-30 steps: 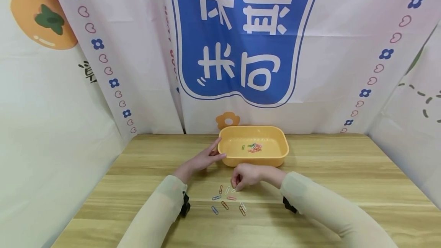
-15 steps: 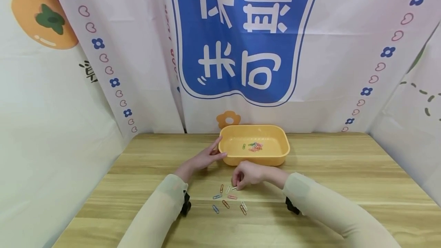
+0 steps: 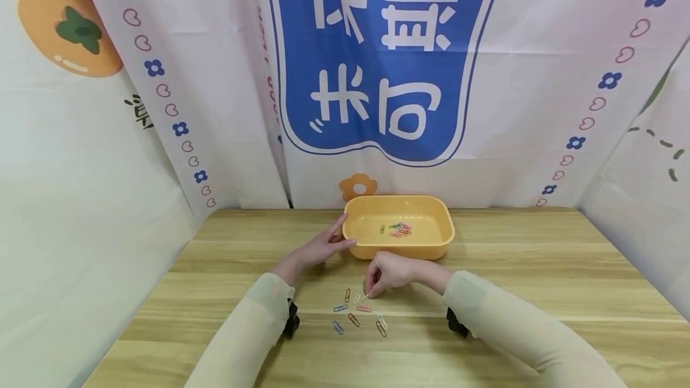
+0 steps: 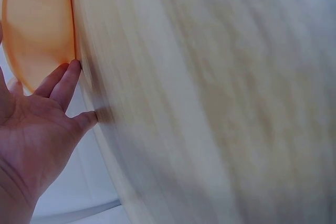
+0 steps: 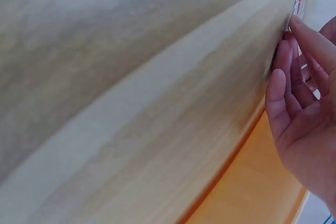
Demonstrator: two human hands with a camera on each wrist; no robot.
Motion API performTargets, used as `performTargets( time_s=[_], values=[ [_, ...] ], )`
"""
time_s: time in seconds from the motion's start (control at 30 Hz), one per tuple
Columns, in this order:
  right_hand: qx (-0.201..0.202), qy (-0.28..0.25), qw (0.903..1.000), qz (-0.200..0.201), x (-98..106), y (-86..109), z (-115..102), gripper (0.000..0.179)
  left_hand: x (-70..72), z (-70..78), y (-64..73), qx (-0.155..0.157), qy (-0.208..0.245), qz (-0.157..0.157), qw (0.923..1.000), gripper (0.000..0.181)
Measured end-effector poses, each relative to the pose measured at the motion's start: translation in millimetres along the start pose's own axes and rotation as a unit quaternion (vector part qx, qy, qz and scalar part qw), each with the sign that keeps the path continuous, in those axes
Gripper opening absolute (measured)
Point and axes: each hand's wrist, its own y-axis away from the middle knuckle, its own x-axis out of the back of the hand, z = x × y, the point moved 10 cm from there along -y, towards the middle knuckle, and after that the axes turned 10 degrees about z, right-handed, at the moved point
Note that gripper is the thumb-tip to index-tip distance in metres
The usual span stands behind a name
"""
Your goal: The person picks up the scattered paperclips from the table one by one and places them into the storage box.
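Note:
With straight, spread fingers, my left hand (image 3: 319,249) touches the left end of a yellow plastic tray (image 3: 404,252); the left wrist view shows its fingertips against the tray's side. In front of the tray, my right hand (image 3: 389,272) reaches down to the table, thumb and forefinger at one end of a white paper clip (image 3: 366,297). Right beside that clip lies another white paper clip (image 3: 358,296). Around them are a red paper clip (image 3: 347,296), a pink paper clip (image 3: 364,309) and a blue paper clip (image 3: 341,308).
Inside the tray, several paper clips (image 3: 401,230) form a small heap, with a green paper clip (image 3: 383,229) to its left. Nearer the front of the wooden table (image 3: 345,358) lie a blue paper clip (image 3: 338,327) and a brown paper clip (image 3: 381,329). A printed cloth (image 3: 501,136) hangs behind.
My right fingertips have stayed at the white paper clip, shifting very slightly; the clip's angle has changed a little. My left hand and the tray hold their places.

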Motion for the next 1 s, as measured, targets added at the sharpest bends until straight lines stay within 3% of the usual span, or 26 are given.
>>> performTargets(
  time_s=[0.27,0.5,0.7,1.0],
  values=[
    [0.016,-0.005,0.9999,0.000,10.1,8.9,-8.0,0.004,-0.3,-3.2,-2.1,0.001,-0.010,0.006,0.9999,0.079],
    [0.022,0.016,0.9993,0.028,31.5,27.0,-20.3,0.007,0.2,-1.4,-1.6,0.004,-0.010,0.005,0.9999,0.079],
    [0.024,0.002,0.9983,0.053,52.9,41.8,-29.1,0.006,0.9,-3.6,-4.1,0.005,-0.009,0.004,0.9999,0.079],
    [0.029,0.014,0.9975,0.063,78.0,58.2,-41.4,0.007,1.0,-4.6,-3.7,0.007,-0.009,0.006,0.9999,0.079]
  ],
)
